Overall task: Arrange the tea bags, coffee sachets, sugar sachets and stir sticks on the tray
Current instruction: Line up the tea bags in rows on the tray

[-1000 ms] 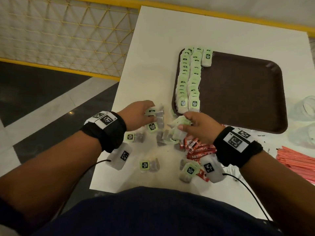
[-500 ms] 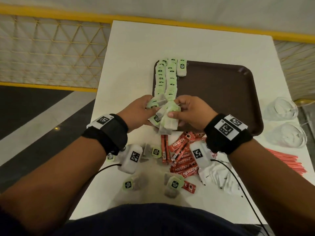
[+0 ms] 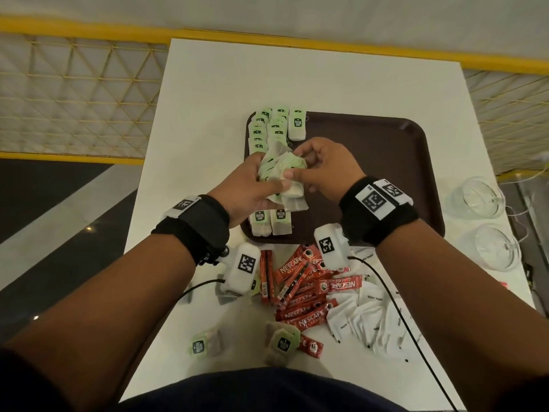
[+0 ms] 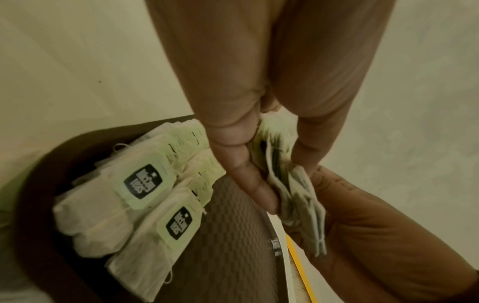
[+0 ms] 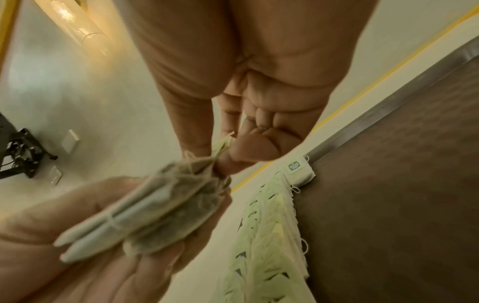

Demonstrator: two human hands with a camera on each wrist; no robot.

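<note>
A brown tray (image 3: 386,162) lies on the white table (image 3: 208,84), with rows of green-tagged tea bags (image 3: 269,126) along its left side. Both hands hover over those rows. My left hand (image 3: 252,185) grips a bunch of tea bags (image 3: 283,176), seen close in the left wrist view as a bunch of tea bags (image 4: 290,184). My right hand (image 3: 320,168) pinches the top of that bunch of tea bags (image 5: 168,205) between thumb and fingers. Red coffee sachets (image 3: 306,289), white sugar sachets (image 3: 371,319) and loose tea bags (image 3: 282,343) lie on the table near me.
Two clear glass cups (image 3: 481,197) (image 3: 499,248) stand at the table's right edge. A yellow lattice railing (image 3: 74,99) runs beyond the left side. The right half of the tray is bare. Cables from the wrist cameras trail over the sachets.
Both hands lifted from the loose tea bags near the table's front and carried a gathered bunch forward over the tray's rows. The head view shifted to centre the tray.
</note>
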